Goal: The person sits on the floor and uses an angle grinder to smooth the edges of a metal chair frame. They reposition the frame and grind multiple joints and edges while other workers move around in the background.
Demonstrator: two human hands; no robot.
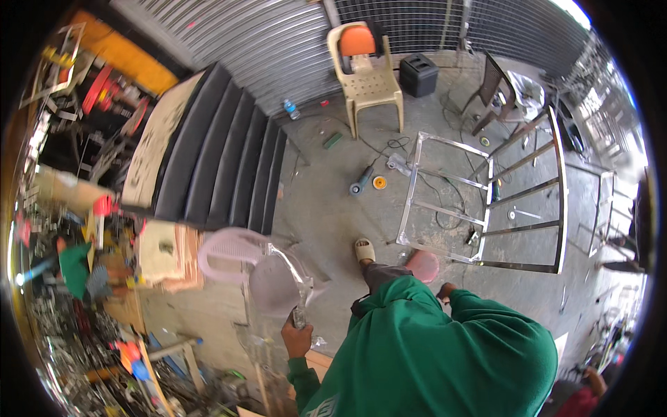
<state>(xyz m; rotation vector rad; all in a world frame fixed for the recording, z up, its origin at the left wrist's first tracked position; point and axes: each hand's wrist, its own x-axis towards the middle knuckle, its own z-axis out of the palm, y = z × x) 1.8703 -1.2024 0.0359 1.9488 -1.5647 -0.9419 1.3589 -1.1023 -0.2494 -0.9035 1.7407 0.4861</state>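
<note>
Head view: left hand point(297, 340), fingers closed around a blurred silvery tool point(299, 317), seen against a pale pink chair point(272, 283); right hand point(447, 292) near a round red seat point(422, 266), grip too small to tell; metal frame point(451, 179) on grey floor point(323, 208) beyond.

An open lane ran between a black, ribbed, padded stack point(215, 149) and a silver rectangular metal frame point(521, 229).
A blue-grey angle grinder point(360, 182) and a round orange disc point(379, 183) interrupted it; a pale pink plastic chair point(273, 286) stood ahead of the left hand point(297, 338), and a round dull-red object point(422, 267) obstructed space near the right hand point(445, 292).
</note>
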